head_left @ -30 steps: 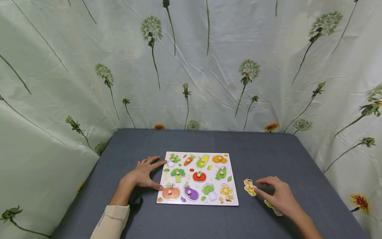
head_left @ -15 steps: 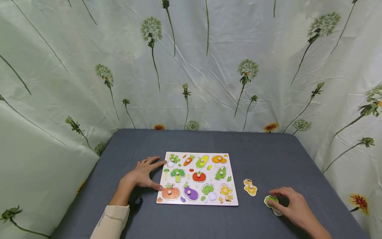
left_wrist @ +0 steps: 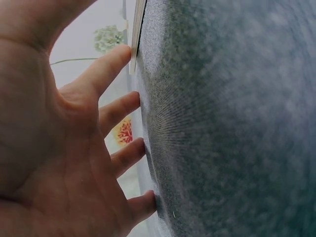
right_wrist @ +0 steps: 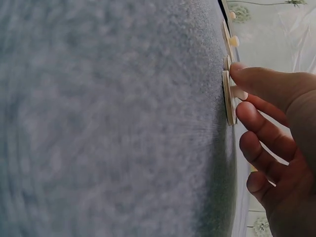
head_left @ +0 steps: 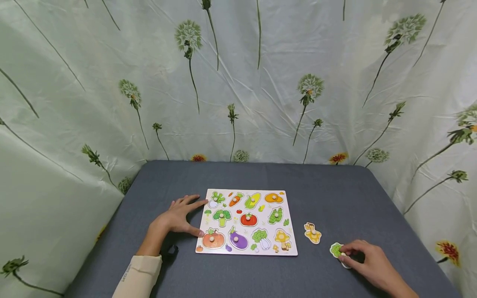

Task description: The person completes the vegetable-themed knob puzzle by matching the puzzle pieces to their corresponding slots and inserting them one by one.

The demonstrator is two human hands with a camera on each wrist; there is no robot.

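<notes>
Green piece (head_left: 337, 249): lower right of frame, on grey table (head_left: 335, 194), peg pinched by right hand (head_left: 367, 260). Yellow piece (head_left: 312, 233) loose just above, untouched. Left hand (head_left: 178, 217) flat, fingers straight, steadying board (head_left: 247, 248) at centre. Ten pieces seated; two slots judged bare; two pieces outstanding.

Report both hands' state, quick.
Left hand: open, fingers touching the puzzle board.
Right hand: pinching the green puzzle piece.
</notes>
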